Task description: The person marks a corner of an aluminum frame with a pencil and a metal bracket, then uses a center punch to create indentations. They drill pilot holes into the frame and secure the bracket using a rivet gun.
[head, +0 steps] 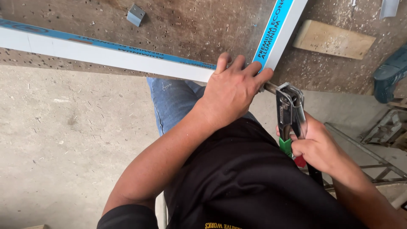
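Bare concrete floor, littered with small chips, fills the space below and to the left of the hands. Beyond the hands runs a worn wooden bench, its top peppered with small holes and dust.

On the bench two long white aluminium bars with blue protective film meet in a corner right under the left hand. The long bar runs away to the left of that hand along the bench edge; the shorter bar rises from the corner, up and slightly right.

The person wears a black shirt and blue jeans, seen between the forearms.

The left hand lies palm down over the corner, fingers curled over the bars and pressing them down.

The right hand, lower and to the right, is closed around the handles of a metal hand riveter with green and red grips. The tool's nose touches the corner joint just beside the left hand's fingertips.

Farther right of the hands, a pale wooden block lies on the bench. Up and left of the left hand sits a small grey metal bracket, well apart from the bars.
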